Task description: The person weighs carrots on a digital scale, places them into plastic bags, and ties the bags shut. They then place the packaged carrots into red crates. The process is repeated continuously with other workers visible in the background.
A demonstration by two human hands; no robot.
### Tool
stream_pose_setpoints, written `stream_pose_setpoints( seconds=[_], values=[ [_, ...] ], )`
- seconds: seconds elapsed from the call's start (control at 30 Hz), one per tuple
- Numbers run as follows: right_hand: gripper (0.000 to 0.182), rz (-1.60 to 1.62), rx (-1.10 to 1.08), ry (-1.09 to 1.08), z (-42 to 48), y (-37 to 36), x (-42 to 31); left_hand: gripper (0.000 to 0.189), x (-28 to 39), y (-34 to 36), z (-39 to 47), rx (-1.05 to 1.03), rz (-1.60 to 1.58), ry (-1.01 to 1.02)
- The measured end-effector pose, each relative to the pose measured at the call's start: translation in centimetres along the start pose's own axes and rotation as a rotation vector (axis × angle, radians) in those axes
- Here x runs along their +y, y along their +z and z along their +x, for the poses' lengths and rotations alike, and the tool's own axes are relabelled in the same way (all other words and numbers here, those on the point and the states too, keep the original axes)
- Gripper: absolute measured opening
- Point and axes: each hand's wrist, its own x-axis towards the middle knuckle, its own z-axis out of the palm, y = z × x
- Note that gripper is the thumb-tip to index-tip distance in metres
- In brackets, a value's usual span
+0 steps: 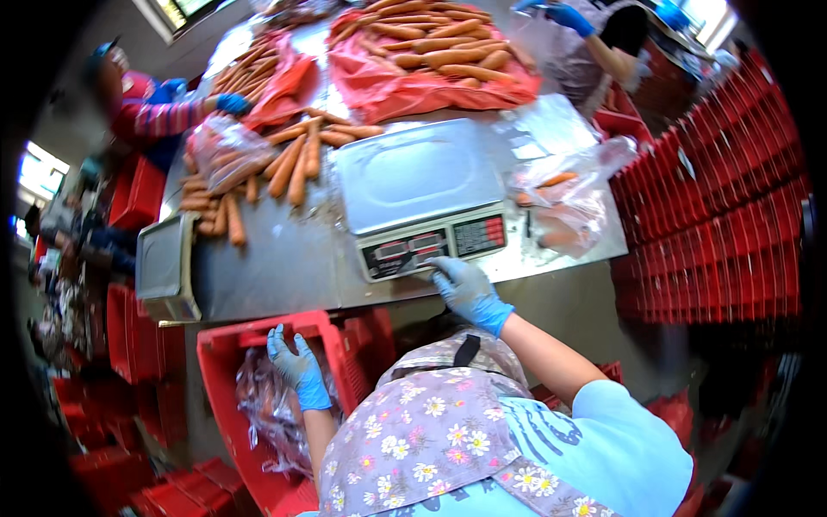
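Note:
My left hand (296, 368), in a blue glove, is above a red plastic crate (219, 394), its fingers apart and nothing in them. Under it, clear plastic bags of carrots (271, 413) lie in the crate. My right hand (466, 289), also gloved in blue, is at the front edge of a digital weighing scale (420, 174), fingertips by the display panel. The scale's metal pan holds nothing. Whether the right fingers grip anything, I cannot tell. Left of the scale, loose carrots (300, 161) lie beside a filled plastic bag (229, 152).
A steel table (271, 271) carries a carrot heap (446, 52) on red sacking (387, 97). Another scale (165, 265) stands at its left corner, plastic bags (568, 207) at its right. Stacked red crates (711, 194) rise at right. Co-workers' gloved hands (232, 103) work across the table.

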Motion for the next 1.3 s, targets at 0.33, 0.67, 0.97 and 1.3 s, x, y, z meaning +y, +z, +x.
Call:
stream_pose_setpoints(
  seconds=[0.33,0.67,0.97,1.3],
  values=[
    [0.057,-0.916,0.986,0.465,-3.9,-16.3,7.5,0.034,14.3,5.4,3.7,-0.115,-0.167,0.276],
    [0.020,0.836,0.792,0.524,-1.1,-24.8,12.2,0.026,18.8,8.8,5.6,-0.166,-0.301,0.274],
    [0.021,1.135,0.428,0.159,9.7,-27.4,-1.7,0.025,18.6,8.1,8.0,-0.072,-0.190,0.278],
    [0.031,1.339,0.184,-0.049,17.0,-16.8,-9.3,0.026,14.7,7.0,10.2,-0.072,-0.151,0.194]
  ],
)
